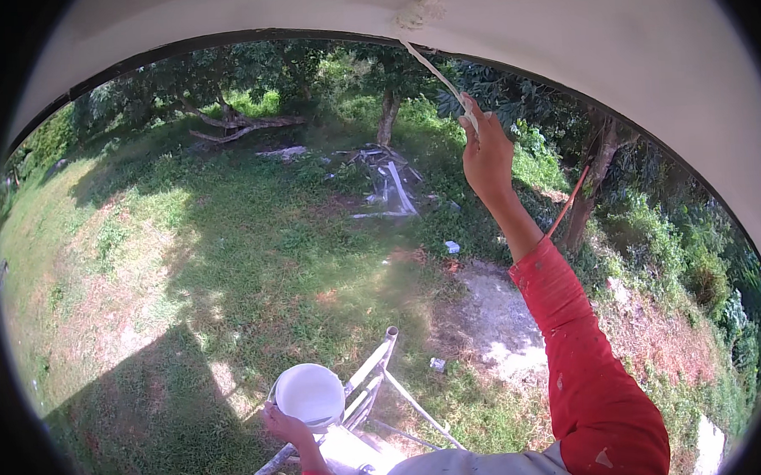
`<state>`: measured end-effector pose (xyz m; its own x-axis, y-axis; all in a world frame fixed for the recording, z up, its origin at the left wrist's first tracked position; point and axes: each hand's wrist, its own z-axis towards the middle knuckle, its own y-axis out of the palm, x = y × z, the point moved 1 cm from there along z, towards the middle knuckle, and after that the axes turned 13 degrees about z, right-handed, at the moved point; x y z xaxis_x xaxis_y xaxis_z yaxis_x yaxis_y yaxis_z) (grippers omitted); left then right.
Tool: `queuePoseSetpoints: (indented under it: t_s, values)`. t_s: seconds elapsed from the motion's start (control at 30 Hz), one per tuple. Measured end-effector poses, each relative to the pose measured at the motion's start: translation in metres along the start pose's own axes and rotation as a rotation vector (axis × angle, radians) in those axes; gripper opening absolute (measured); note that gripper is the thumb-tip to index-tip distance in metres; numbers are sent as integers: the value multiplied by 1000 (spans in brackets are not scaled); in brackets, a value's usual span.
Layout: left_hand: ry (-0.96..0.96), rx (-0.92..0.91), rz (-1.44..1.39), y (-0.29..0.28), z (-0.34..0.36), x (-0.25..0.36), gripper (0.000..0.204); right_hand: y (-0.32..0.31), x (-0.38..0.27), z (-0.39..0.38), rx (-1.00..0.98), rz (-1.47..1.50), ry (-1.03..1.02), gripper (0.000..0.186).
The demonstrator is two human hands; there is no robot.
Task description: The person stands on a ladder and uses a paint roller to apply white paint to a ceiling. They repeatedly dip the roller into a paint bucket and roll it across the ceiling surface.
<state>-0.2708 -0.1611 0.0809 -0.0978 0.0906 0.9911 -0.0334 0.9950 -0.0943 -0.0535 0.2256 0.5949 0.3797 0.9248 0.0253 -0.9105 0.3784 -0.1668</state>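
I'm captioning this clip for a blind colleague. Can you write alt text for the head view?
Seen from above, a person's right hand, on a red-sleeved arm, reaches up and presses a paintbrush to a white overhang. The left hand grips a white paint bucket beside a metal ladder, with a shaded grassy yard far below.

**What the view does not show clearly**

The brush is thin, and its bristles blur into a rough patch on the white ceiling at twelve o'clock. The right hand covers the handle's lower end. The left hand, at six o'clock, hides part of the white bucket. The ladder is cut off by the lower edge. The debris pile is too small to identify.
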Motion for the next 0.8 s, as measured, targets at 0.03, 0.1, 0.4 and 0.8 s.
queuePoseSetpoints:
  t_s: [0.03,0.1,0.4,0.8]
  values:
    - [46,6,30,-1,-1,3,47,-1,6,-1,8,-1,20,42]
    - [27,25,110,-3,-4,7,45,-4,25,-7,36,4,66,39]
    - [-32,-7,-53,2,-5,3,44,-7,53,-25,-8,357,431,41]
    - [43,-36,-45,-3,-14,10,39,47,-123,-44,284,1836,891,52]
